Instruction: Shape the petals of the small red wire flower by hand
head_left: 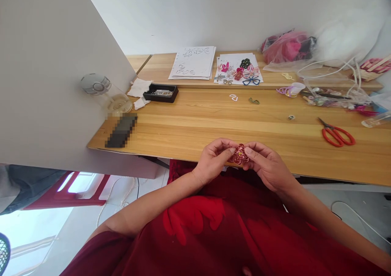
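Right now I see both hands meeting at the near edge of the wooden table (195, 125), just above my lap. The left hand (214, 158) and the right hand (266, 165) each pinch the same small piece between thumb and fingertips: a dark red wire flower (239, 155) with a yellowish centre. The left grips its left side, the right its right side. The flower sits over the table's front edge, and I cannot tell whether it rests on the wood or hangs just clear of it.

To the right, well apart from the hands, a pair of red-handled scissors (337, 135) lies flat on the table, blades shut. Further back, toward the middle, I see a small white loop (233, 97), an olive-green piece (253, 101) near it, and a tiny ring (291, 117) off to the right.

On the raised back shelf lie a stack of white sheets with outlines (193, 62) and, beside it, a sheet covered with finished flower pieces (238, 69) in pink, dark green and blue. A pink plastic bag (287, 45) sits to their right. At the left end of the table I see a black tray (161, 92) and a clear jar (105, 94) lying on its side against the white partition (45, 64).
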Demonstrator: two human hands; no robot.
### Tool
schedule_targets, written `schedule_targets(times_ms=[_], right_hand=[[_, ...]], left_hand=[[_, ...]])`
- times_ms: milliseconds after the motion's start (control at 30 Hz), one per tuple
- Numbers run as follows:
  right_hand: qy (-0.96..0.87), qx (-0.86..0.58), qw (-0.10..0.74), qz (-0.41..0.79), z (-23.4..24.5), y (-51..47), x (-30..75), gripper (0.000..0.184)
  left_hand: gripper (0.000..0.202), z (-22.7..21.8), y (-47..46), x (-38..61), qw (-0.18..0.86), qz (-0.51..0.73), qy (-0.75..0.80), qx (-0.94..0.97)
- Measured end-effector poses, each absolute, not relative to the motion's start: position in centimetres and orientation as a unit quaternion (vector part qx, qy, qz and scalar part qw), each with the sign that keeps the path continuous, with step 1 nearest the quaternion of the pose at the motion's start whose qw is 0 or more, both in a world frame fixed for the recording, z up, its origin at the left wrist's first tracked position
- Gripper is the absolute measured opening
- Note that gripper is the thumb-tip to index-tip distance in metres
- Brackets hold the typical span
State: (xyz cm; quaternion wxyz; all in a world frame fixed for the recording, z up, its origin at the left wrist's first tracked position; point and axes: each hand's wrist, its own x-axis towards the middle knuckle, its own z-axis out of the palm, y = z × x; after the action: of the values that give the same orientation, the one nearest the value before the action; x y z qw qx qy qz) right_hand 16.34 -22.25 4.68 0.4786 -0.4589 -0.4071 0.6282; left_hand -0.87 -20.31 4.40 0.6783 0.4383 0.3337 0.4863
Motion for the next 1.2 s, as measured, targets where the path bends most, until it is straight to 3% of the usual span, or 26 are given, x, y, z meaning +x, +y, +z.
schedule_targets(times_ms=[900, 1200], right_hand=[[-0.412, -0.401, 0.487, 0.658, 4.80, -22.67, 16.49, 0.027], [-0.428, -0.416, 0.445, 0.668, 5.06, -22.55, 17.00, 0.029]], left_hand=[[0.029, 4.78, -20.56, -1.59, 0.730, 0.475, 0.274, 0.409], [0.028, 4.83, -20.84, -1.63, 0.724, 0.466, 0.292, 0.417]])
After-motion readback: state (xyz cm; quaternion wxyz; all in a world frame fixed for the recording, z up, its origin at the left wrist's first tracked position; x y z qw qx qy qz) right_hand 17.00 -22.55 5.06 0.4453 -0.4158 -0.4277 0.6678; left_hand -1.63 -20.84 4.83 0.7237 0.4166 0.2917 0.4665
